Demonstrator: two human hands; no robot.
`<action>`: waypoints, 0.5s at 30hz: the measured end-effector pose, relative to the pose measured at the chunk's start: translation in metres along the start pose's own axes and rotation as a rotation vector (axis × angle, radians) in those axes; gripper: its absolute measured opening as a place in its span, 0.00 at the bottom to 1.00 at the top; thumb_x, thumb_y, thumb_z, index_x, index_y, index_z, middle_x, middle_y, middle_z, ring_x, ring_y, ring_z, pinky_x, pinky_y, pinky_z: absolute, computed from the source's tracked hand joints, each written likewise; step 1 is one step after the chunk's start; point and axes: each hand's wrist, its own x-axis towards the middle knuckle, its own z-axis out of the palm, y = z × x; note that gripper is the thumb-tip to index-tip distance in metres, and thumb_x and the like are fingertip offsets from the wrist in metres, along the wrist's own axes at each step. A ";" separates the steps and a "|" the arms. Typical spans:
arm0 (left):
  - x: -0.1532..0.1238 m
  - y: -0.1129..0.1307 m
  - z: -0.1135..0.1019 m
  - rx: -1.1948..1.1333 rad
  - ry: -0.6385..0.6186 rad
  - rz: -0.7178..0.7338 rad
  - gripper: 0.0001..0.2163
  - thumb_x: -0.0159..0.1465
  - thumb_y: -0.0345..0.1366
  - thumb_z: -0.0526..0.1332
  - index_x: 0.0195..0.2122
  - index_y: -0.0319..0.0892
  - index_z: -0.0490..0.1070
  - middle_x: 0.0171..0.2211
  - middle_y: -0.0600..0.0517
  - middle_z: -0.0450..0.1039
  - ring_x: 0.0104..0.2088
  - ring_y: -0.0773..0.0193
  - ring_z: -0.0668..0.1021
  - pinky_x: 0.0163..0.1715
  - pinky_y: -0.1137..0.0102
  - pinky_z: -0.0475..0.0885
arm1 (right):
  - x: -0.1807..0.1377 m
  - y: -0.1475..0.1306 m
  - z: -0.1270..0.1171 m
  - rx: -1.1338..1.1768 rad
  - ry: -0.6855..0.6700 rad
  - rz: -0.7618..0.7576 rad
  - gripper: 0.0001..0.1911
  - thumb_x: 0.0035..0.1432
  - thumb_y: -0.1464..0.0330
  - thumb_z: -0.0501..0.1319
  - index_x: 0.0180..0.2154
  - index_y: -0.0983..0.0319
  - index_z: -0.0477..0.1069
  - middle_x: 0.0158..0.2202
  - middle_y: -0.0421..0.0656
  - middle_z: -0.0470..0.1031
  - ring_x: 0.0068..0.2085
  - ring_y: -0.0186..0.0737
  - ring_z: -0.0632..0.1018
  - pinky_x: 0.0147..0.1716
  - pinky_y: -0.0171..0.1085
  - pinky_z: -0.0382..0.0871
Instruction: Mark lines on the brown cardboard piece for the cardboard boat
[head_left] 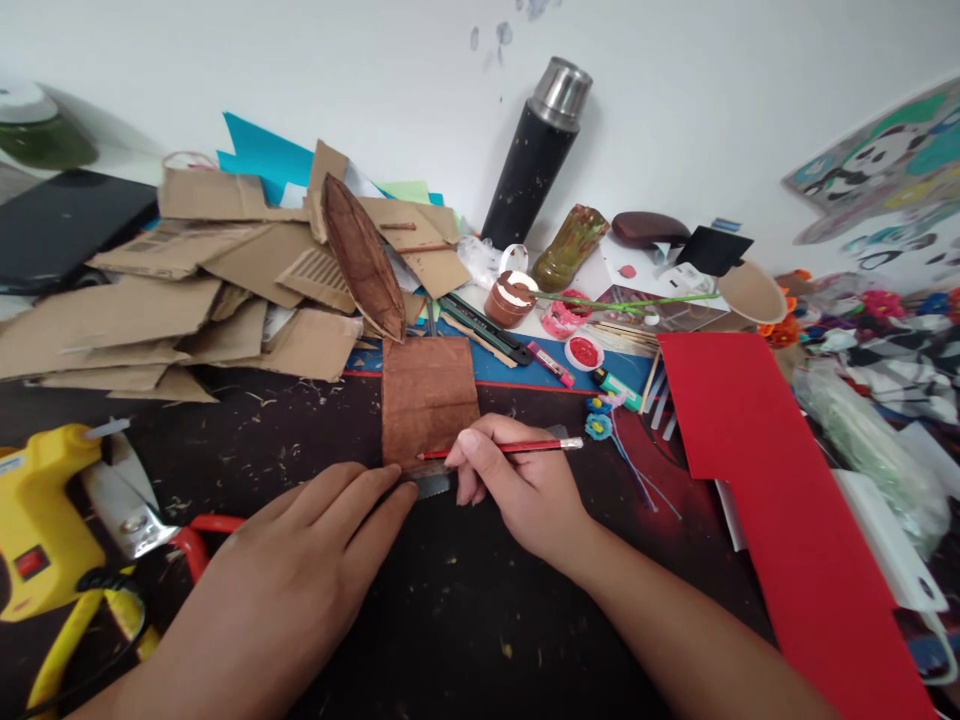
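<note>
A square brown-painted cardboard piece (430, 395) lies flat in front of me. Along its near edge sits a dark metal ruler (433, 486), mostly covered by my hands. My left hand (322, 525) has its fingertips on the ruler's left end, at the cardboard's lower left corner. A red pencil (525, 446) is pinched in my right hand (517, 480), its point touching the cardboard just above the ruler. Beyond the square stands a pointed, leaf-shaped brown cardboard piece (365, 262), leaning on cardboard scraps.
Cardboard scraps (142, 310) pile up at left, above a yellow glue gun (49, 515) and red-handled scissors (196, 540). Behind are a black thermos (532, 165), a brown paint jar (510, 300) and a utility knife (484, 330). A red sheet (780, 480) lies at right.
</note>
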 end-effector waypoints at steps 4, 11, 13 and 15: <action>0.000 0.000 0.000 0.027 -0.011 0.011 0.23 0.73 0.21 0.52 0.61 0.36 0.82 0.54 0.38 0.87 0.48 0.45 0.86 0.45 0.54 0.86 | -0.001 0.001 -0.001 0.004 -0.002 -0.008 0.26 0.81 0.46 0.62 0.39 0.58 0.80 0.25 0.37 0.78 0.26 0.35 0.79 0.30 0.35 0.75; -0.002 0.001 0.001 0.003 -0.013 0.002 0.22 0.74 0.22 0.53 0.61 0.37 0.83 0.54 0.39 0.87 0.49 0.45 0.87 0.46 0.54 0.86 | -0.001 0.002 -0.001 -0.006 -0.001 0.000 0.26 0.81 0.46 0.62 0.38 0.58 0.80 0.25 0.37 0.77 0.26 0.35 0.78 0.30 0.35 0.76; -0.002 0.000 0.002 0.021 -0.016 0.012 0.22 0.74 0.22 0.53 0.60 0.36 0.83 0.54 0.38 0.87 0.48 0.45 0.87 0.46 0.53 0.87 | -0.001 0.002 -0.001 -0.007 0.001 0.005 0.26 0.81 0.45 0.62 0.38 0.58 0.80 0.24 0.37 0.77 0.26 0.35 0.78 0.30 0.35 0.76; 0.000 0.000 0.003 0.038 -0.016 0.017 0.22 0.73 0.22 0.53 0.60 0.36 0.83 0.53 0.38 0.88 0.49 0.45 0.87 0.46 0.53 0.87 | -0.001 0.002 -0.001 -0.005 0.001 0.007 0.27 0.80 0.44 0.62 0.38 0.58 0.80 0.24 0.37 0.77 0.26 0.35 0.78 0.30 0.35 0.76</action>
